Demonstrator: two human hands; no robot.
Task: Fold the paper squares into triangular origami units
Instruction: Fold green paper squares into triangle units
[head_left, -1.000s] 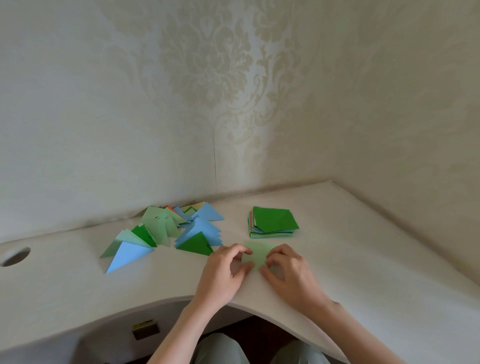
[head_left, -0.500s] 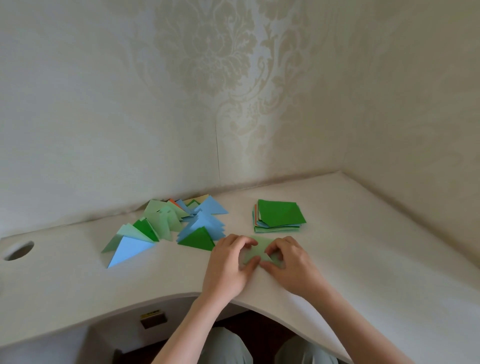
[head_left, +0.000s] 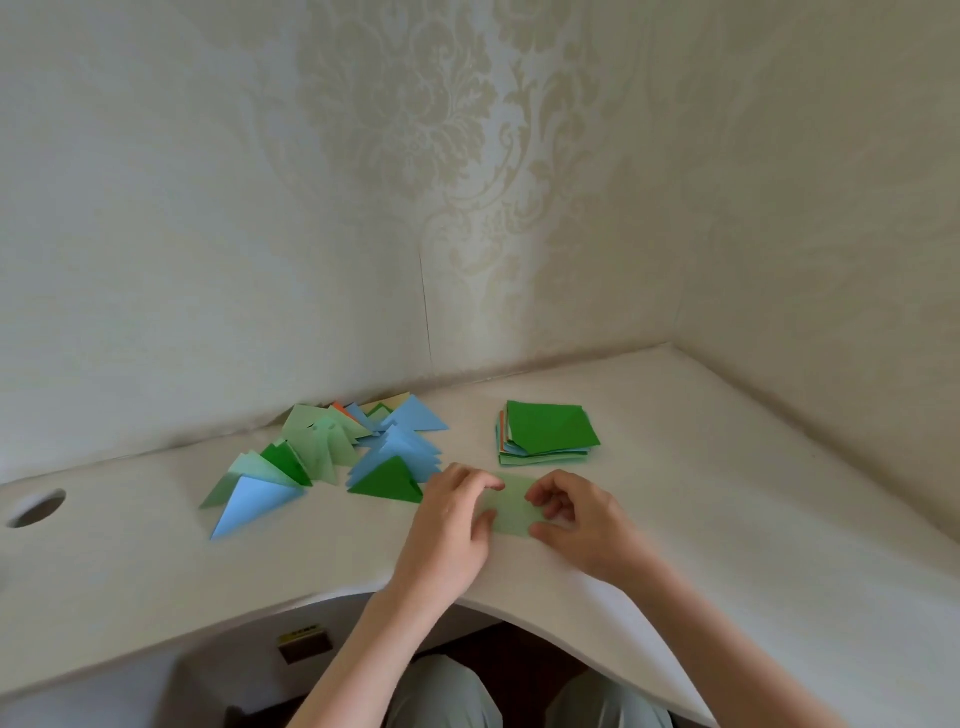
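We pinch the pale green paper (head_left: 511, 501) between both hands' (head_left: 447, 525) (head_left: 582, 525) curled fingers, just before the square stack (head_left: 548, 431).

A pale, curved-edged desk (head_left: 156, 587) with a round cable hole (head_left: 35, 508) at its left fits into a room corner, where two walls (head_left: 208, 208) papered in cream damask (head_left: 415, 119) meet under soft, even light, a vertical seam (head_left: 426, 312) showing.
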